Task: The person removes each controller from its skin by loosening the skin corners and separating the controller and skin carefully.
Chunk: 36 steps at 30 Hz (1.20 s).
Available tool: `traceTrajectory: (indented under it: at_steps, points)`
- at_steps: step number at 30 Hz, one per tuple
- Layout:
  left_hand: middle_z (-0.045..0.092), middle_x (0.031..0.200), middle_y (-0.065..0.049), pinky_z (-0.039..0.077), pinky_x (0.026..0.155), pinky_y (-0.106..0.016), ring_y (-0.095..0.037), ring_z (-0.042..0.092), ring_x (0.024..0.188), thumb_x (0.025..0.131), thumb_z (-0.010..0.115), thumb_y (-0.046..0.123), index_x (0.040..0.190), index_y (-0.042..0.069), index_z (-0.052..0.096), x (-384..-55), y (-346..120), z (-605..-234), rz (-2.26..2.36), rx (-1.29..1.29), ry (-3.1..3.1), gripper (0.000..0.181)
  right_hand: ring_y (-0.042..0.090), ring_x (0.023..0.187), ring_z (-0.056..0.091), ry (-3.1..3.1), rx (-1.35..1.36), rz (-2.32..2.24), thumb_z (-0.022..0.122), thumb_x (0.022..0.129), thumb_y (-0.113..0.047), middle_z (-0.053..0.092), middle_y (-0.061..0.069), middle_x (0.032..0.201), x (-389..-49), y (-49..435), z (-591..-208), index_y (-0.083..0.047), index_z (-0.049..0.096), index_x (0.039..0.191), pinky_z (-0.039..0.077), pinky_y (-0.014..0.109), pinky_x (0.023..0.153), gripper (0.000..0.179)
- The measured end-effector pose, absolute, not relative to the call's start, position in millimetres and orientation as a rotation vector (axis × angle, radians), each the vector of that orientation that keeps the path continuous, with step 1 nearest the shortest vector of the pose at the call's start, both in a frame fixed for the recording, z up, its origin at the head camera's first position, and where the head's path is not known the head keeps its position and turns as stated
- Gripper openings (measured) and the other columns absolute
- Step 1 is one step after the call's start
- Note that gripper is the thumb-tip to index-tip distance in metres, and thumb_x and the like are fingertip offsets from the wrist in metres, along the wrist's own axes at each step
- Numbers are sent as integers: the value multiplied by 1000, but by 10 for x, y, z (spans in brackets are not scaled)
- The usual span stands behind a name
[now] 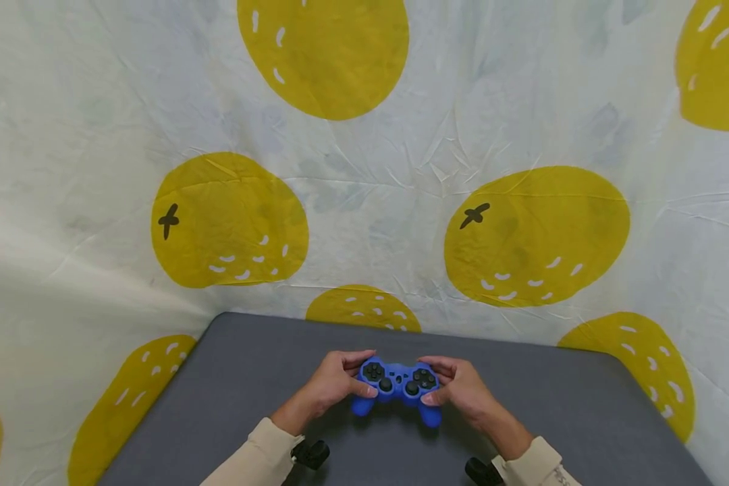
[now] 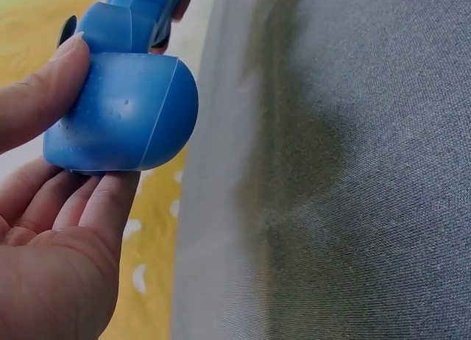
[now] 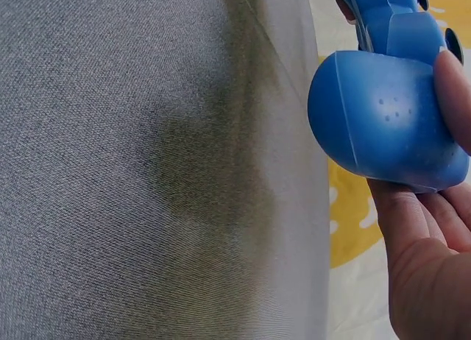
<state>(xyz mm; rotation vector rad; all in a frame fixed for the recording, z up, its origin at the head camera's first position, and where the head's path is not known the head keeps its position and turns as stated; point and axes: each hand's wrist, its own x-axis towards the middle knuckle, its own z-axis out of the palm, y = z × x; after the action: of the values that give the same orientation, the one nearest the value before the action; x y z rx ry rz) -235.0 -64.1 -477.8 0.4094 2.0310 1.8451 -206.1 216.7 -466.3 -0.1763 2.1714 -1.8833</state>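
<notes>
hands (image 1: 331,383) (image 1: 469,397) on smooth, lobed blue controller (image 1: 399,387)

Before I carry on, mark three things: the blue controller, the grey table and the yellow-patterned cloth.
Blue controller (image 1: 399,390): head view, lower middle of its face.
Grey table (image 1: 541,385): head view, bare top right of the controller.
Yellow-patterned cloth (image 1: 376,223): head view, pale area between yellow prints.

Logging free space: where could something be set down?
Bare gray tabletop lies left of the left hand, right of the right hand, and between the blue controller and patterned cloth. It's crowded around the controller, held between both hands.
</notes>
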Motion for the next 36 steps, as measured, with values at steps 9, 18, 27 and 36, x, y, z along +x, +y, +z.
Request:
traceTrajectory:
  at_steps: [9, 18, 27, 36]
  points:
    - [53, 154, -21, 56, 103, -36, -36, 55, 142, 80, 87, -2, 148, 6, 58, -2299, -647, -4693, 1830, 465, 2071, 74, 16, 115, 70, 2218, -122, -1874, 84, 71, 15, 58, 32, 145, -2022, 2156, -4565, 10, 56, 143, 61, 25, 81, 77]
    - [59, 149, -20, 59, 98, -35, -34, 61, 135, 79, 87, -4, 148, 6, 58, -2247, -624, -4616, 1839, 500, 2114, 75, 19, 113, 71, 2240, -125, -1861, 85, 70, 16, 61, 29, 144, -1984, 2157, -4485, 7, 57, 144, 62, 28, 81, 79]
    - [62, 146, -22, 60, 96, -35, -34, 66, 129, 79, 86, -5, 147, 4, 58, -2194, -632, -4533, 1836, 524, 2144, 74, 21, 115, 71, 2244, -130, -1875, 86, 70, 15, 62, 28, 144, -1955, 2141, -4449, 7, 57, 145, 62, 28, 81, 81]
    - [59, 149, -21, 61, 94, -34, -34, 64, 132, 80, 86, -4, 150, 8, 57, -2157, -635, -4491, 1817, 542, 2147, 76, 22, 118, 70, 2289, -107, -1887, 87, 66, 16, 63, 27, 142, -1902, 2121, -4401, 6, 59, 143, 62, 27, 82, 82]
